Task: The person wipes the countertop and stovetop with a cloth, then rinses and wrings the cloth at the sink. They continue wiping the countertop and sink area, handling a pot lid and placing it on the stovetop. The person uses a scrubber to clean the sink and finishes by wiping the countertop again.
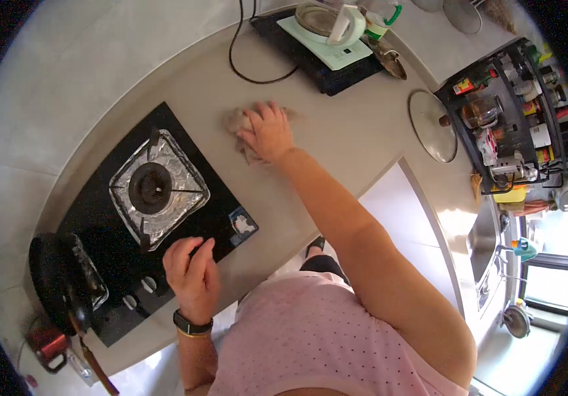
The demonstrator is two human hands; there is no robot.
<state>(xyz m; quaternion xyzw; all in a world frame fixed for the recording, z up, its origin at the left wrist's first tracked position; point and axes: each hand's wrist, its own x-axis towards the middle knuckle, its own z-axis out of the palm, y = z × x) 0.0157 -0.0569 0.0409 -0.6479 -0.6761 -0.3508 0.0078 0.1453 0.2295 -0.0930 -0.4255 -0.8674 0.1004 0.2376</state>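
Observation:
My right hand [268,131] presses down on a crumpled grey-brown cloth [240,120] on the beige countertop [274,190], to the right of the gas stove. Its fingers are partly spread over the cloth, and both look slightly blurred. My left hand [192,277], with a black band on the wrist, is raised over the front edge of the black gas stove [204,168], fingers bent and apart, holding nothing. The near burner [150,188] has a foil-lined surround and a pan support. A black wok [58,282] sits on the stove's left part.
An induction cooker [321,89] with a cable stands at the back, bearing a pale green appliance [338,54]. A glass lid [432,126] lies near a crowded spice rack [506,114]. A sink [482,242] is far right; a red pot [48,341] is far left.

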